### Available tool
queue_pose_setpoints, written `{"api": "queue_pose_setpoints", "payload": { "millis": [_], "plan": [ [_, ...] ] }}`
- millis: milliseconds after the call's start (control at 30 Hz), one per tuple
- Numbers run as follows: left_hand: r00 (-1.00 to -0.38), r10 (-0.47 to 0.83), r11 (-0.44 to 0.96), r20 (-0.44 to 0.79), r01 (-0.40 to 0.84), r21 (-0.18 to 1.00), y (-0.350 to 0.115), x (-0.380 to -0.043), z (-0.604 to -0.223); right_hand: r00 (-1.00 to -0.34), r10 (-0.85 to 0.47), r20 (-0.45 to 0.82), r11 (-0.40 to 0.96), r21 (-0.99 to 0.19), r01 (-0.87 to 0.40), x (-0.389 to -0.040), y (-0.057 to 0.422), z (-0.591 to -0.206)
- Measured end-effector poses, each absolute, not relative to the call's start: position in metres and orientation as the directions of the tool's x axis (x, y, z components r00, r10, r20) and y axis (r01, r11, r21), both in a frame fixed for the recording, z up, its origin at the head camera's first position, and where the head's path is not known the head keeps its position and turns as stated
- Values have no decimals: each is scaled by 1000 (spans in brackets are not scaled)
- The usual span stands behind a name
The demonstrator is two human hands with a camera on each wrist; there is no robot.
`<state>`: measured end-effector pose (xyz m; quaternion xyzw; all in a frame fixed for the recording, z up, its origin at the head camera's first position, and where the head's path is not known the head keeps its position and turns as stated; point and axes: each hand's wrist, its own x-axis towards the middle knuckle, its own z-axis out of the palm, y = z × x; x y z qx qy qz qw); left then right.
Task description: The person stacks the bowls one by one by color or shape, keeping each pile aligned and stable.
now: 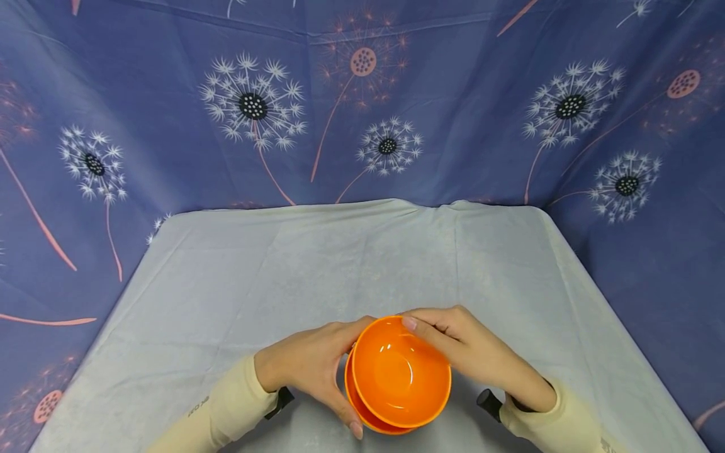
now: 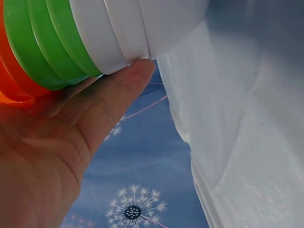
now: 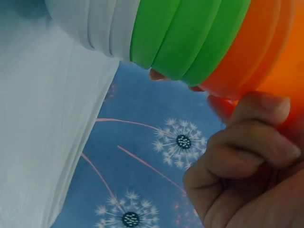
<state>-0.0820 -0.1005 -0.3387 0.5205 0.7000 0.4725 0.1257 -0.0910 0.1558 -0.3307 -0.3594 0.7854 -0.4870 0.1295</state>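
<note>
A nested stack of bowls stands at the near middle of the table. From the side, white bowls (image 2: 121, 33) are lowest, then green bowls (image 2: 45, 42), then orange ones. The top orange bowl (image 1: 402, 377) sits shifted to the right over a lower orange bowl (image 1: 355, 402), whose rim shows at the left. My left hand (image 1: 317, 362) holds the stack from the left, thumb at the near side and fingers along the far side. With its thumb over the far right rim, my right hand (image 1: 461, 343) pinches the top bowl, its other fingers curled outside.
A pale grey cloth (image 1: 272, 270) covers the table. Behind and at both sides hangs a blue curtain (image 1: 453, 126) with a dandelion print. Black straps or mounts (image 1: 489, 402) show at the wrists, by the cream sleeves (image 1: 235, 402).
</note>
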Motion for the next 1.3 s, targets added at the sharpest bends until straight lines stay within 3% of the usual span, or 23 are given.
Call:
{"api": "queue_pose_setpoints", "payload": {
  "millis": [200,833,1167,1300],
  "plan": [
    [-419,848,-18,324,589,808,-99,-82,-339,-719,-666,199,344,-773,-532,-85,153,-331],
    [-427,854,8,297,583,813,-98,-84,-339,-777,-584,234,572,-561,-599,-76,149,-345],
    [-419,856,13,302,601,799,-94,-83,-341,-786,-581,213,570,-582,-579,-74,155,-343],
    [-450,857,111,252,638,762,-101,-84,-344,-807,-554,205,583,-597,-552,-81,160,-338]
  ]
}}
